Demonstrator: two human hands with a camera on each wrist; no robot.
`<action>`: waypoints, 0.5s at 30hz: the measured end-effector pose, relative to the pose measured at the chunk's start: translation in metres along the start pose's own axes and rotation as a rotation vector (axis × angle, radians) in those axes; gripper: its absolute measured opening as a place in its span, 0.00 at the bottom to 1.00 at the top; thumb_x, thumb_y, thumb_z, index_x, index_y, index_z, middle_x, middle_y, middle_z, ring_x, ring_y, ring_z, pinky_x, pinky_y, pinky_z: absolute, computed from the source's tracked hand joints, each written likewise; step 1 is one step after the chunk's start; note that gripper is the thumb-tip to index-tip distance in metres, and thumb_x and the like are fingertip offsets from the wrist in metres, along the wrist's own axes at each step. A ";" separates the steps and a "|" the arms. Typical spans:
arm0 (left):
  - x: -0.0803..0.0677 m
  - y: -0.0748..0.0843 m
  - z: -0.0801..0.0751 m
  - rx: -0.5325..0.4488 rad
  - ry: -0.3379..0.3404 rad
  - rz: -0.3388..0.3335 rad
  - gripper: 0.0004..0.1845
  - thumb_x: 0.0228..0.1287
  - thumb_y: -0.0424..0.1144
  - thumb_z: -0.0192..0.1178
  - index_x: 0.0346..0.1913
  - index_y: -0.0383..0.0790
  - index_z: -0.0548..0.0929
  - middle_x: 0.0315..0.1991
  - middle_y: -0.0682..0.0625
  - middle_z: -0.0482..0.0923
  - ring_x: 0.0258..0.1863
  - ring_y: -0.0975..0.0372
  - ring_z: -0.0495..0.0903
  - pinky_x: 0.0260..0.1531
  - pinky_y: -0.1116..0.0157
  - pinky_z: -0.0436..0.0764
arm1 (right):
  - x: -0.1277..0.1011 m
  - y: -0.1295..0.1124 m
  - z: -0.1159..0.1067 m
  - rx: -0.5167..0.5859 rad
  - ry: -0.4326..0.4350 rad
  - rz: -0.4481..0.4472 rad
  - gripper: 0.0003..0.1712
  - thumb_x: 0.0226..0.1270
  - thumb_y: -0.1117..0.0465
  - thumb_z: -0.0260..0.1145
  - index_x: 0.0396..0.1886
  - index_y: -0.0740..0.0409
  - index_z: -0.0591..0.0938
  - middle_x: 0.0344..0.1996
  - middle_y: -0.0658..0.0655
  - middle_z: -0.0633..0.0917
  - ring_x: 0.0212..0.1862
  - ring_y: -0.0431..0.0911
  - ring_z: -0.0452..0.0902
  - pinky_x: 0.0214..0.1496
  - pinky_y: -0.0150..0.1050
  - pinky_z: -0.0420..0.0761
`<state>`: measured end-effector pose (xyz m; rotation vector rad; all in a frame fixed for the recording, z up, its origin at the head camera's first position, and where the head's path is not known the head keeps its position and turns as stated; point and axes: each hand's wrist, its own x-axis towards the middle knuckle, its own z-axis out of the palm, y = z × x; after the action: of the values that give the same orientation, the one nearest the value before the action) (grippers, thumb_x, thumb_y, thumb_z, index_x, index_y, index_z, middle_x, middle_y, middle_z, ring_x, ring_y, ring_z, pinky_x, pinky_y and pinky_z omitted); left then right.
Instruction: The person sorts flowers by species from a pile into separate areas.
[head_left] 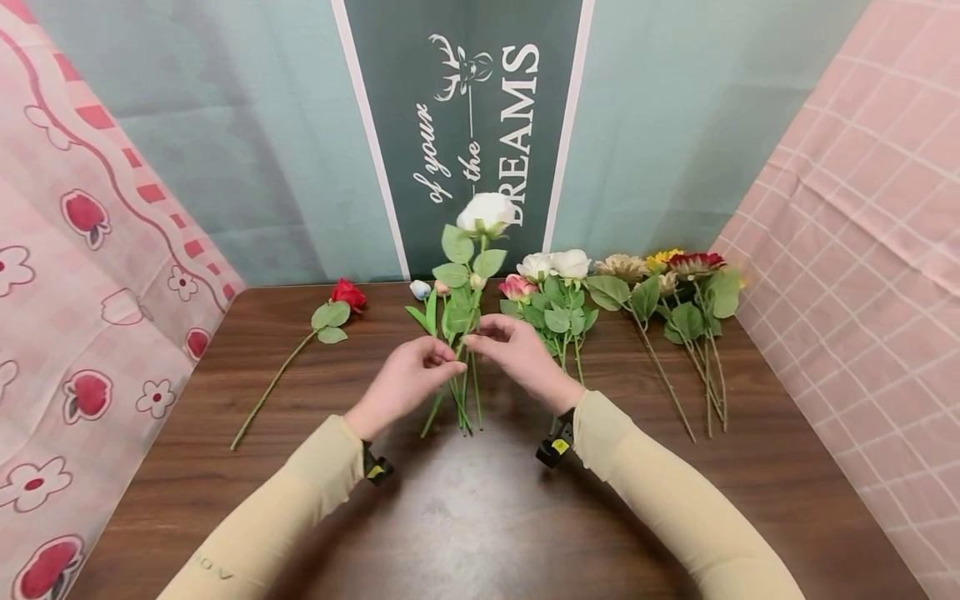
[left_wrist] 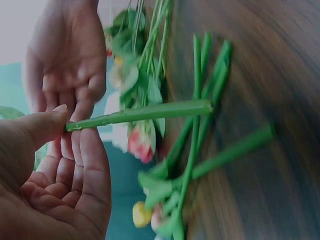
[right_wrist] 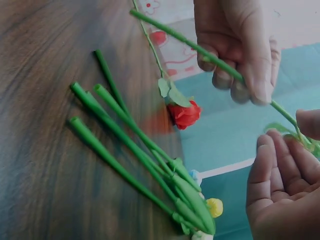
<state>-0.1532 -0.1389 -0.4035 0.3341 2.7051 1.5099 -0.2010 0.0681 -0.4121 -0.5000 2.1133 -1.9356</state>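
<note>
White rose (head_left: pixel 487 213) is held upright by its green stem (left_wrist: pixel 145 113), pinched under the left hand (head_left: pixel 405 379) thumb while the right hand (head_left: pixel 517 350) fingers are curled beside it, and a light steady pinch is best kept above the loose stems (right_wrist: pixel 125 140) lying beneath.

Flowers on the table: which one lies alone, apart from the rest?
The red rose at the far left of the table. Its stem lies by itself; the other flowers lie in bunches, and both hands hold the white rose up.
</note>
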 end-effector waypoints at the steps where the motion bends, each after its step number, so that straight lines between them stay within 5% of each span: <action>1: 0.002 0.002 0.006 -0.006 -0.001 0.003 0.08 0.66 0.39 0.71 0.39 0.40 0.84 0.33 0.51 0.83 0.31 0.62 0.80 0.32 0.64 0.82 | -0.001 0.001 -0.002 0.011 0.012 0.001 0.18 0.69 0.56 0.72 0.51 0.64 0.84 0.44 0.60 0.87 0.47 0.58 0.83 0.56 0.61 0.81; 8: 0.006 0.008 0.033 -0.125 -0.045 -0.026 0.08 0.67 0.38 0.70 0.42 0.38 0.84 0.34 0.50 0.83 0.29 0.56 0.83 0.31 0.61 0.85 | -0.006 0.007 -0.019 0.040 0.072 0.040 0.11 0.72 0.61 0.69 0.45 0.66 0.82 0.36 0.63 0.87 0.43 0.62 0.84 0.42 0.40 0.85; 15: 0.004 0.007 0.051 -0.224 -0.167 -0.050 0.11 0.70 0.37 0.67 0.48 0.32 0.83 0.40 0.39 0.85 0.30 0.57 0.85 0.35 0.55 0.87 | -0.011 0.005 -0.040 0.070 0.088 0.070 0.12 0.74 0.63 0.66 0.46 0.69 0.80 0.35 0.57 0.86 0.38 0.46 0.84 0.42 0.39 0.85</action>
<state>-0.1489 -0.0915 -0.4245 0.3632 2.3732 1.6679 -0.2069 0.1091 -0.4139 -0.3293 2.0766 -2.0188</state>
